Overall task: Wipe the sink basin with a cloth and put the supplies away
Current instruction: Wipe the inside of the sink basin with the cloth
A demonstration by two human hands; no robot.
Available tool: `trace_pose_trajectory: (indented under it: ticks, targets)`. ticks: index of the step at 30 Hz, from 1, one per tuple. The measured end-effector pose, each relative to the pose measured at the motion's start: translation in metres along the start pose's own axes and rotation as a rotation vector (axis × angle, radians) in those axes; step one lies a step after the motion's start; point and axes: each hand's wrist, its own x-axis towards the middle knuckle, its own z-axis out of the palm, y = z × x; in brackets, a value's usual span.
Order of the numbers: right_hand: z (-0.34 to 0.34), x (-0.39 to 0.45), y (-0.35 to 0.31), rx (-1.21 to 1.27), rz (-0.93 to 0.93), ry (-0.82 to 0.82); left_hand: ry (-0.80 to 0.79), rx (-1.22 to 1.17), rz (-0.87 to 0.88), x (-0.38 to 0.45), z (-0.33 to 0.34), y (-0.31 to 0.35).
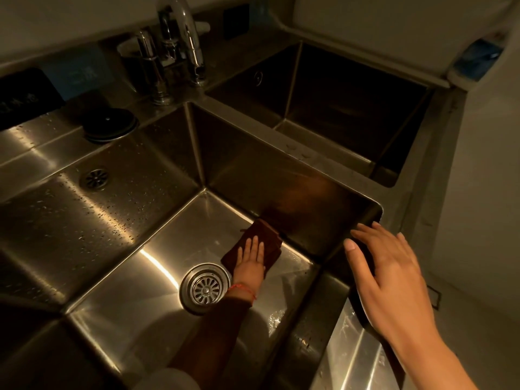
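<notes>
- Sink (118, 277) basin floor lay under the left hand (251, 258), its drain (205, 288) just beside the wrist.
- Right hand (394, 274) rested released, fingers straight, on the rim.
- Cloth (253, 243) lay flat beneath the left palm, pressed by straight fingers against the far wall's foot.

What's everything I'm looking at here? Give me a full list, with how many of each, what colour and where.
sink basin: one, steel, centre, wet floor
drain strainer: one, silver, basin floor
cloth: one, dark brown, basin floor against the right wall
second basin: one, steel, upper right
small drain: one, silver, raised shelf at left
round cover: one, black, ledge at upper left
faucet: one, chrome, behind the basins
red string: one, on the left wrist
left hand: flat on the cloth, fingers straight
right hand: open, over the basin's right rim
</notes>
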Motion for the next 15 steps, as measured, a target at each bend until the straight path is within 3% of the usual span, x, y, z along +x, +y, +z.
trace_pose_trajectory:
  ticks: [15]
  targets:
    - [-0.002,-0.001,-0.001,0.021,-0.01,0.006,0.008,0.012,0.02,-0.006,0.005,0.007]
